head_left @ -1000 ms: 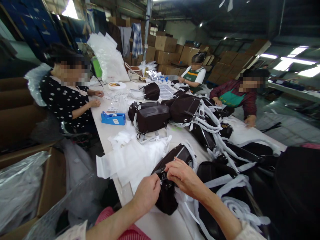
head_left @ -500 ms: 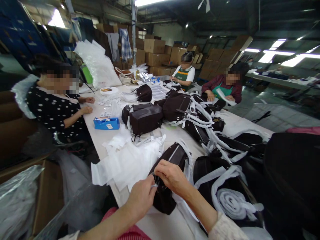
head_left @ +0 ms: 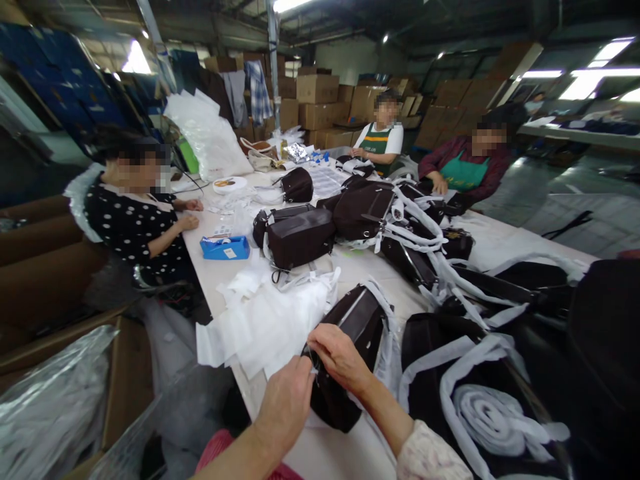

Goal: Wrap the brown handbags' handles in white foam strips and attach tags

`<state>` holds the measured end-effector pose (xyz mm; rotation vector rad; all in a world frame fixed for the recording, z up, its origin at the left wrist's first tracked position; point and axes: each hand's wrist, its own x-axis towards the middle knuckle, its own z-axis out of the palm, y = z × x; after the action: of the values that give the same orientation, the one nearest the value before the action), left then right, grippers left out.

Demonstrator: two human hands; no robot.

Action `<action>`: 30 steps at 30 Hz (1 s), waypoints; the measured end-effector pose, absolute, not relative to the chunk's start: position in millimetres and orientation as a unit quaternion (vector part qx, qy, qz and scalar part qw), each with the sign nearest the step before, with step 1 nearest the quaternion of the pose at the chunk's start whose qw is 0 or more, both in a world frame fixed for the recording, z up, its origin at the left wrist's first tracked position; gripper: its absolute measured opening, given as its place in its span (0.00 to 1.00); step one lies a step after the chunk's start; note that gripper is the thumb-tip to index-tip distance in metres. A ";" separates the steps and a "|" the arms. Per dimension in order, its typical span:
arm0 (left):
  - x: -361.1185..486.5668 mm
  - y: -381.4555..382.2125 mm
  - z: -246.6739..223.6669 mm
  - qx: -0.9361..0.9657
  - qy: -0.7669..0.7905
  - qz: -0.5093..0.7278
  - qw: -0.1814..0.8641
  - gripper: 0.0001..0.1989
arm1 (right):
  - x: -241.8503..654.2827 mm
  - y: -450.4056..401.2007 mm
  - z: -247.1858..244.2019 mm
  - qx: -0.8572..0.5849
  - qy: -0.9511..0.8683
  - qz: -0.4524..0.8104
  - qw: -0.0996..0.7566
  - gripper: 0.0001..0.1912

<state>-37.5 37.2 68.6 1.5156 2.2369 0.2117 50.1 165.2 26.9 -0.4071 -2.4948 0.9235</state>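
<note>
A dark brown handbag (head_left: 357, 320) lies on the table in front of me, its handle wrapped in white tissue. My left hand (head_left: 290, 393) is closed in a pinch at the bag's near left end. Close beside it, my right hand (head_left: 339, 355) pinches at the same spot, fingertips turned down. A small whitish bit shows between the two hands, too small to name; my fingers hide most of it. To the left of the bag lies a loose pile of white foam sheets (head_left: 270, 320).
A blue tape dispenser (head_left: 225, 248) stands near the left edge, beside more dark bags (head_left: 300, 237). At right, a bag bears a coil of white wrapped strap (head_left: 487, 417). Several people sit around the table. A cardboard box (head_left: 127, 380) stands low at left.
The view has turned slightly left, so the scene sits further right. My hands stay pinched at the bag's end. The co-worker at right has lowered a white strip.
</note>
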 end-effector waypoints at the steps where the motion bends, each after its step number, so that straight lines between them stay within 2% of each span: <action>1: -35.7 37.9 68.2 0.551 0.808 0.059 0.199 0.12 | 48.4 164.3 25.0 -0.142 -0.901 0.339 0.231 0.11; 4: -30.5 41.3 65.7 0.555 0.812 0.035 0.177 0.14 | 46.4 164.6 26.1 -0.126 -0.897 0.350 0.240 0.11; 11: -31.7 45.2 62.7 0.532 0.815 0.102 0.207 0.11 | 72.3 172.0 51.4 -0.097 -0.895 0.360 0.246 0.09; 18: -27.4 61.0 75.3 0.566 0.794 0.081 0.205 0.10 | 93.7 167.1 48.1 -0.169 -0.885 0.331 0.279 0.10; 24: -31.1 44.9 68.6 0.527 0.799 0.183 0.223 0.06 | 85.0 156.7 31.4 -0.204 -0.852 0.351 0.332 0.09; 27: -32.4 39.6 65.3 0.569 0.777 0.198 0.181 0.07 | 79.7 155.6 34.5 -0.200 -0.843 0.367 0.339 0.08; 30: -31.7 44.3 65.1 0.601 0.775 0.158 0.118 0.08 | 78.1 158.7 42.1 -0.179 -0.832 0.403 0.335 0.08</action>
<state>-31.7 44.3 65.1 1.7570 2.2662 0.4634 78.1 158.7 42.1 -0.4668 -2.1721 1.0524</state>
